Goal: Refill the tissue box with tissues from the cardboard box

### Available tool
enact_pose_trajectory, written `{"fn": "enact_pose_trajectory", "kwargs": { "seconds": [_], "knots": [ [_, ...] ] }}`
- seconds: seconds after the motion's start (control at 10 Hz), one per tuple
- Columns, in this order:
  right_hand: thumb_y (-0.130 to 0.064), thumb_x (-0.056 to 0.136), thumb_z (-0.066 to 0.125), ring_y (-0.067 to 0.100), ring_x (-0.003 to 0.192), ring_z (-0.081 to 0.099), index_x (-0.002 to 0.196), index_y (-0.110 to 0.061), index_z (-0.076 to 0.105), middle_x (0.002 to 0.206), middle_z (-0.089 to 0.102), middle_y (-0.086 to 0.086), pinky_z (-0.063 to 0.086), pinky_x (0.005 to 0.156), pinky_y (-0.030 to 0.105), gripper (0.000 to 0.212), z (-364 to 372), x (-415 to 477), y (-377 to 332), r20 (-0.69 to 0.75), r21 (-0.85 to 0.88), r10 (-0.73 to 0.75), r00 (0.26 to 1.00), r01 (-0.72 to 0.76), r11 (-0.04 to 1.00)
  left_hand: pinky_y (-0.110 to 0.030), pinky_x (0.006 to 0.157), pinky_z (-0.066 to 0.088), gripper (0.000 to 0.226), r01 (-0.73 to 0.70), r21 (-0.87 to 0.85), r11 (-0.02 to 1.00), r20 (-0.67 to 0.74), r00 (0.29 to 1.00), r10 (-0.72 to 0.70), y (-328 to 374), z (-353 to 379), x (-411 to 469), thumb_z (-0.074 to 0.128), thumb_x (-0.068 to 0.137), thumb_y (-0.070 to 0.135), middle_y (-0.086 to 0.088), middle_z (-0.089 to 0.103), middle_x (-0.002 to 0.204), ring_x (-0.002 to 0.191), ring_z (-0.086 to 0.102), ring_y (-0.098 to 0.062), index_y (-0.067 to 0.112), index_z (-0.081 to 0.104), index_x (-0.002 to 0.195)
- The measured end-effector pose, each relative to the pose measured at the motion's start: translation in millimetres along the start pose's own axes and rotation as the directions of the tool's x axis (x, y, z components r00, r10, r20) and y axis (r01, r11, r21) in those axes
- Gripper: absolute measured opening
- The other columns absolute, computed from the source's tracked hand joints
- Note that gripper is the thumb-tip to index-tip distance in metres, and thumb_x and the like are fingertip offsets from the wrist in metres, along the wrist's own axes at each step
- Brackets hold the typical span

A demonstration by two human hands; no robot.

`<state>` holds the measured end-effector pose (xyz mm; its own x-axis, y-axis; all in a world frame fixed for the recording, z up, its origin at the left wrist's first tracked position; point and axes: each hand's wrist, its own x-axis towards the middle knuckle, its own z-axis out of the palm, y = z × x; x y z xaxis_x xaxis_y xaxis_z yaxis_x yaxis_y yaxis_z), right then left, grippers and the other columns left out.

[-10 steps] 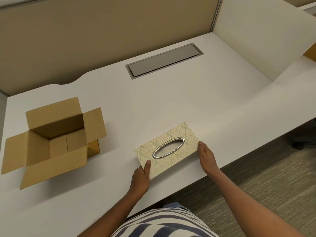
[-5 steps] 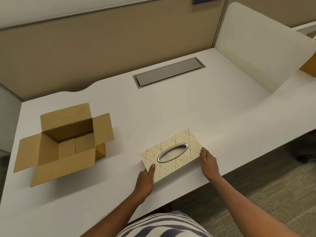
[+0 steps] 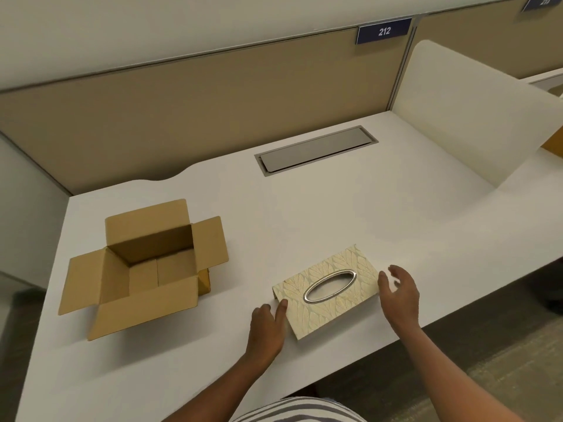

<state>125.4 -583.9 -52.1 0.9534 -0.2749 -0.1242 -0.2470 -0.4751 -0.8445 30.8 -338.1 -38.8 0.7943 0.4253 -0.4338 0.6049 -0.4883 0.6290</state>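
Observation:
The tissue box (image 3: pixel 323 318), cream with a leaf pattern and a silver oval slot, lies slantwise near the front edge of the white desk (image 3: pixel 304 214). My left hand (image 3: pixel 266 327) holds its left end, thumb on the top face. Just off the box's right end, my right hand (image 3: pixel 399 292) hovers with its fingers spread and holds nothing. The brown cardboard box (image 3: pixel 146 312) stands to the left with all flaps folded out. Only its bare bottom flaps show inside. No tissues are visible anywhere.
A grey cable hatch (image 3: pixel 316 152) is set flush into the desk at the back. A beige partition (image 3: pixel 213 111) closes the rear, and a white divider panel (image 3: pixel 475 117) stands at the right. The desk's front edge runs just below the tissue box.
My right hand has let go of the tissue box's right end and opened. My left hand stays on the left end. My head has tilted up, showing more of the partition.

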Motion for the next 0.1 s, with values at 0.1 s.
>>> {"fn": "enact_pose_trajectory", "kwargs": {
  "seconds": [0.1],
  "knots": [
    [-0.027,0.091,0.061,0.028,0.127,0.049,0.132,-0.006,0.051,0.135,0.054,0.011,0.041,0.103,0.037,0.047,10.1,-7.3,-17.4,0.018,-0.174,-0.213,0.977,0.213,0.961,-0.021,0.08,0.037,0.053,-0.049,0.073,0.996,-0.106,0.993,0.057,-3.1,-16.8,-0.3,0.04,0.095,0.047,-0.012,0.054,0.124,0.112,0.053,-0.022,0.004,0.05,0.124]
  ]
}}
